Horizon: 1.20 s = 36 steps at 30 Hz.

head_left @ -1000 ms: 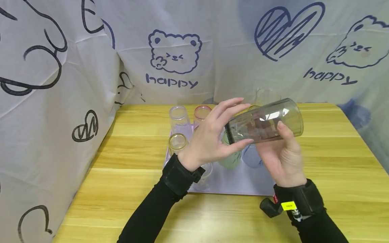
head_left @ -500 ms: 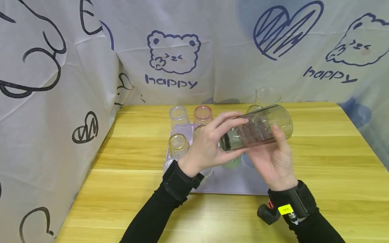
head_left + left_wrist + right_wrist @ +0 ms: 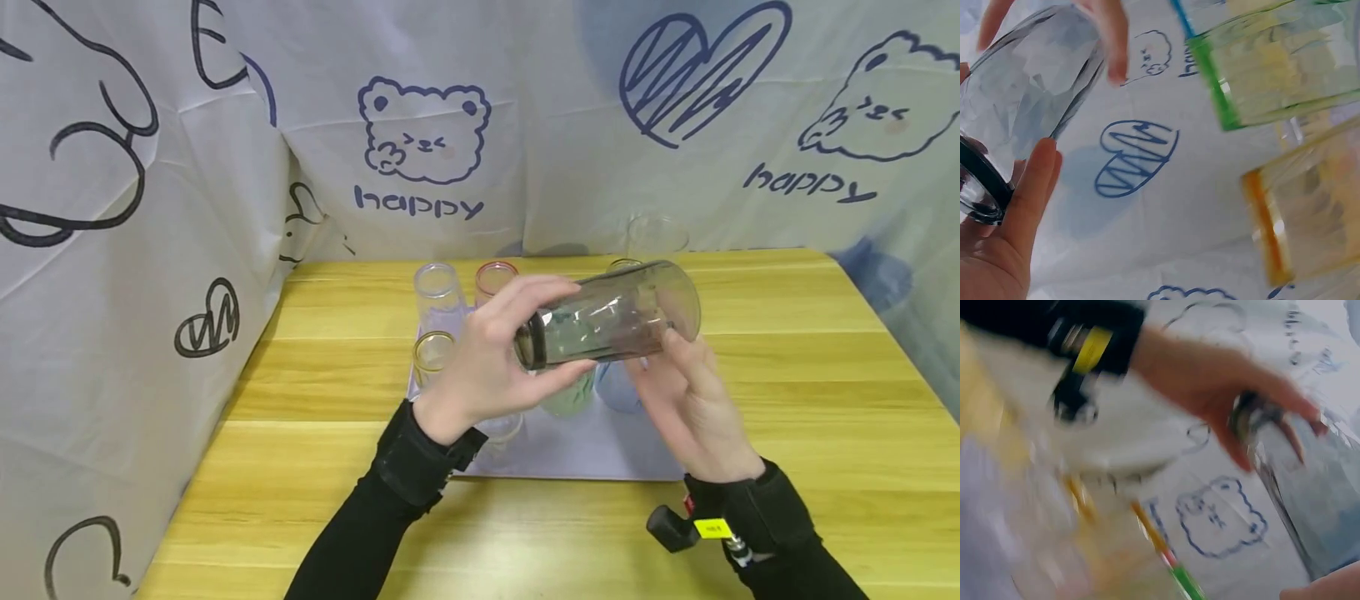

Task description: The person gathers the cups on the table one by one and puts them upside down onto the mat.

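A tilted grey see-through drinking glass (image 3: 600, 321) is held in the air above a lavender tray (image 3: 592, 454). My left hand (image 3: 487, 358) grips its narrower end, by the dark band, with thumb and fingers on opposite sides. At the wide end, my right hand (image 3: 697, 408) has its thumb on the near side; its fingers are partly hidden behind and below the glass. In the left wrist view the left fingers (image 3: 1032, 194) lie along the glass (image 3: 1035, 75). Blur in the right wrist view softens the left hand (image 3: 1210, 381) and glass.
Several glasses stand on the tray, including a yellow-ringed one (image 3: 433, 354), a red-ringed one (image 3: 495, 279), a green one (image 3: 567, 396) and a blue one (image 3: 618, 387). A clear glass (image 3: 657, 237) stands at the back. Printed cloth (image 3: 555, 125) hangs behind the wooden table (image 3: 810, 400).
The grey glass has shifted left and somewhat lower, its wide end coming nearer the right thumb. My left hand moved left and down with it; the right hand moved lower.
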### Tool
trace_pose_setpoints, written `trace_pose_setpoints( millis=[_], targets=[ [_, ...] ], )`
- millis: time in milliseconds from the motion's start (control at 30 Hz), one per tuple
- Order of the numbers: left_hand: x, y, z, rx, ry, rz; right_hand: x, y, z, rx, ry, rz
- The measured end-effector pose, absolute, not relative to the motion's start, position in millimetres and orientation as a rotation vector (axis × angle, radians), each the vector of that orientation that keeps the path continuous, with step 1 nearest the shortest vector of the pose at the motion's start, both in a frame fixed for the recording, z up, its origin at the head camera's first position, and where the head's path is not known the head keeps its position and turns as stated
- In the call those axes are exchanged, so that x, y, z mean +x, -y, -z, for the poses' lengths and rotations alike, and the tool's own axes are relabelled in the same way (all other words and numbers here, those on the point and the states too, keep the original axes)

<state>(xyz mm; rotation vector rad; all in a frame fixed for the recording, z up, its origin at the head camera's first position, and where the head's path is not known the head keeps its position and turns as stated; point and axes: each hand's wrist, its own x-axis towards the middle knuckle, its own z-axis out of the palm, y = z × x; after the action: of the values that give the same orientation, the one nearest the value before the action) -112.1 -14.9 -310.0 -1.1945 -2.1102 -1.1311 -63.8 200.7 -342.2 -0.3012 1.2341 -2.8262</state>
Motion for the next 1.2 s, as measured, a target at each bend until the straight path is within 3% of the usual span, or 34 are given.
trace_pose_setpoints(
  millis=[133,267,467,600,900,1200],
  targets=[
    [-107.8,23.4,299.8,-1.159,2.191,1.086,-62.7,-211.8,349.1,-0.49,-1.526,2.847],
    [-103.0,29.5,290.0,-1.126,2.294,1.021,-67.8,-223.2,366.4,-0.842,-1.912,2.763],
    [-97.2,28.6,280.9,-1.09,2.416,0.938,-54.1,-206.7,350.4,-1.11,-2.667,2.306],
    [-94.2,24.8,280.5,-1.056,2.476,0.892,-51.1,-197.3,349.8,-1.117,-3.097,1.848],
    [-91.1,15.8,284.4,-1.065,2.487,0.901,-56.6,-183.9,357.6,-1.071,-3.415,1.17],
    [-87.2,11.9,290.6,-1.039,2.486,0.893,-57.5,-170.2,368.7,-0.888,-3.503,1.144]
  ],
)
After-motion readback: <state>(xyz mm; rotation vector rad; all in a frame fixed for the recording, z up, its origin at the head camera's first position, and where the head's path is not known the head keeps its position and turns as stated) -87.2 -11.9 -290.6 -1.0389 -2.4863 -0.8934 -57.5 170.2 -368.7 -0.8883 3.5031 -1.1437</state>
